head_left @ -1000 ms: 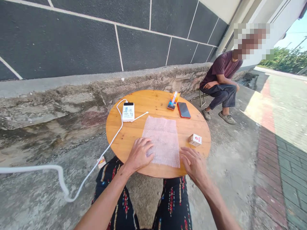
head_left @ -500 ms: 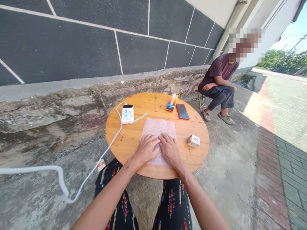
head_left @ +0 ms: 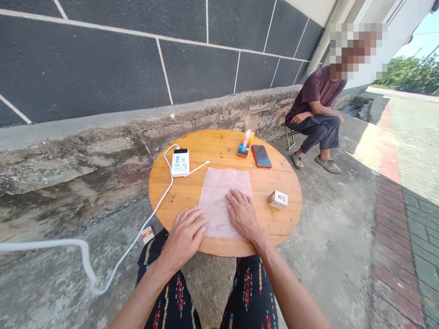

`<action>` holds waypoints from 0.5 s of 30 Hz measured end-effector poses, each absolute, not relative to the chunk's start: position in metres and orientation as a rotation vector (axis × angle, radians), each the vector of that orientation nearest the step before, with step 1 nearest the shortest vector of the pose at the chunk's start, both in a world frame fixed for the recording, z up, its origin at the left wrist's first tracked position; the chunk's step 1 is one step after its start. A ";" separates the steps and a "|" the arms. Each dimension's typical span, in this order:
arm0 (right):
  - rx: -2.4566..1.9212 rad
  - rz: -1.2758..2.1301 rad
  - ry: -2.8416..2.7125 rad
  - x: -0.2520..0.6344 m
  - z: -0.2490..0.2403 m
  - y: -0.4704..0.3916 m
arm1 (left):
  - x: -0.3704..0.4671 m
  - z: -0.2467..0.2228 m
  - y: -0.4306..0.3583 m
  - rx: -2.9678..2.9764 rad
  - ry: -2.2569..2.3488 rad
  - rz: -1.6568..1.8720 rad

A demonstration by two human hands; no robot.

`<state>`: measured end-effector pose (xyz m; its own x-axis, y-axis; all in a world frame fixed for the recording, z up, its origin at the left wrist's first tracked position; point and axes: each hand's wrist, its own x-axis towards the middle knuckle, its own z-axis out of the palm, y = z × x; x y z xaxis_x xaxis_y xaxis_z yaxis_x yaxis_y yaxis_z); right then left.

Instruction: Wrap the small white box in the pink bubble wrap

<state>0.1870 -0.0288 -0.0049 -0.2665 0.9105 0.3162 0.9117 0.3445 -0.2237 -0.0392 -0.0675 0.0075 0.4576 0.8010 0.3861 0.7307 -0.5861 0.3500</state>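
A pinkish, see-through sheet of bubble wrap (head_left: 216, 196) lies flat on the round wooden table (head_left: 164, 201) in front of me. My right hand (head_left: 243, 212) rests on its right half, fingers stretched out and palm down. At the sheet's lower left edge is my left hand (head_left: 185, 232), fingers extended and holding nothing; whether its fingertips touch the sheet I cannot tell. To the right of the sheet sits a small white box (head_left: 278, 199).
A white power strip (head_left: 180, 162) with a white cable stands at the table's left. At the back are an orange-and-blue tape dispenser (head_left: 245, 143) and a red-edged phone (head_left: 261, 156). A seated person (head_left: 317, 105) is beyond, at the right. A small box (head_left: 147, 235) lies below left.
My left hand has moved left and toward me, off the middle of the bubble wrap. My right hand stays on the sheet. The view has shifted slightly.
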 end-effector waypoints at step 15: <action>-1.355 0.349 -2.499 0.186 0.032 -0.103 | -0.008 -0.011 -0.016 2.484 1.307 0.817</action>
